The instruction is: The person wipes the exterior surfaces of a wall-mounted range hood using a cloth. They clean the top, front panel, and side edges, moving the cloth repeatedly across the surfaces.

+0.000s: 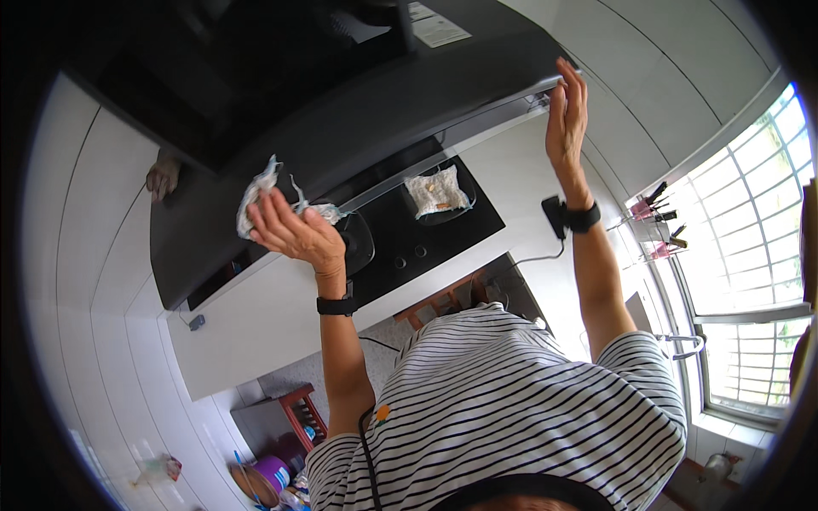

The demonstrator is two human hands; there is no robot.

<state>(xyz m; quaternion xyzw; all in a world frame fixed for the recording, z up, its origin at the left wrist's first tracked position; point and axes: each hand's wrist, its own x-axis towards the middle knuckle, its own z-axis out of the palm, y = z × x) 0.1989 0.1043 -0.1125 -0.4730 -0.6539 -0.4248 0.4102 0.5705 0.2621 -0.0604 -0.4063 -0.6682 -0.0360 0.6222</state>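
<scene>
My left hand (294, 230) presses a frayed whitish cloth (250, 207) against the lower front of a dark range hood (307, 137). Part of the cloth bunches out beside my thumb. At the hood's right end, my right hand (569, 124) is raised with straight fingers, its fingertips at the corner. Nothing shows in that hand. Below the hood lies a black glass cooktop (390, 236) with two knobs. A second pale cloth (438, 191), with small orange-brown marks or bits on it, rests over its right burner.
White counter (243, 338) surrounds the cooktop. A small dark device (555, 217) hangs at my right wrist on a cable. Holders with utensils (658, 223) stand by the barred window (741, 211). A hand-like shape (163, 177), perhaps a reflection, shows at the left wall. A faucet (687, 345) is at right.
</scene>
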